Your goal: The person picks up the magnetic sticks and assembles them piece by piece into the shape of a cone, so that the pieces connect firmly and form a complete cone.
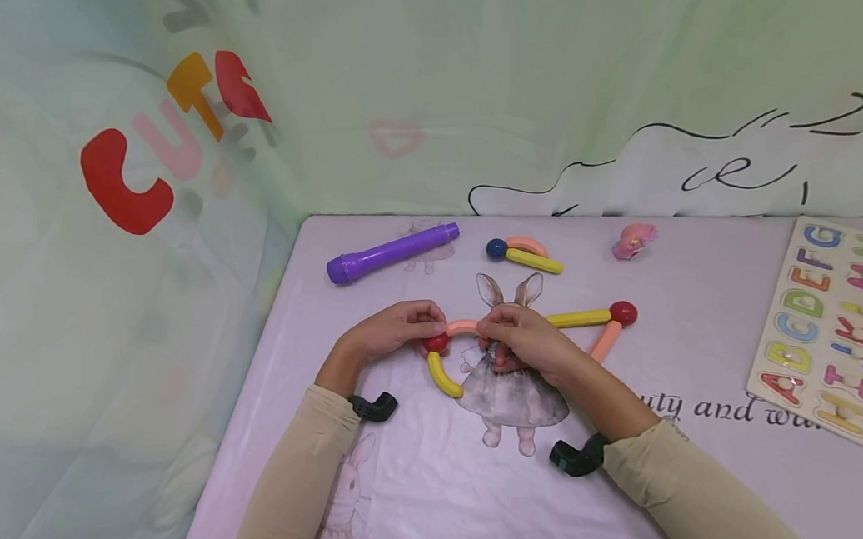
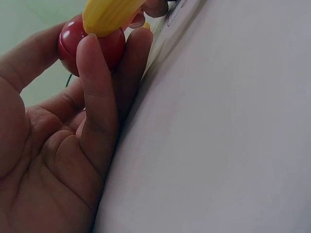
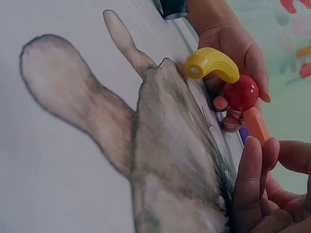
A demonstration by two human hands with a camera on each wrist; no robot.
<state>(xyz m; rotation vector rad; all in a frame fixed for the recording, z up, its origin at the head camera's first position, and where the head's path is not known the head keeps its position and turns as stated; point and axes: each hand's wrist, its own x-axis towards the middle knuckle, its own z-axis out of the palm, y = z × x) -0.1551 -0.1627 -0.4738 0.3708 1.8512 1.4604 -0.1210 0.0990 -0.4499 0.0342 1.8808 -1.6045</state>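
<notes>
A red ball (image 1: 436, 343) is held between the fingers and thumb of my left hand (image 1: 389, 333). Joined to that ball are a curved yellow rod (image 1: 441, 376), bending down toward the front, and a curved peach rod (image 1: 462, 328). The peach rod's far end is pinched by my right hand (image 1: 524, 336), whose fingers cover it. In the right wrist view, a round silver spot shows on the free end of the yellow rod (image 3: 214, 63). Seen from the left wrist, fingertips support the red ball (image 2: 70, 43) from below.
Beyond my right hand, a straight yellow rod (image 1: 578, 318) and a peach rod (image 1: 605, 341) meet at another red ball (image 1: 623, 313). Farther back lie a blue ball (image 1: 496, 249) with two rods, a purple tube (image 1: 392, 253) and a small pink object (image 1: 633, 241). An alphabet board (image 1: 822, 322) lies right.
</notes>
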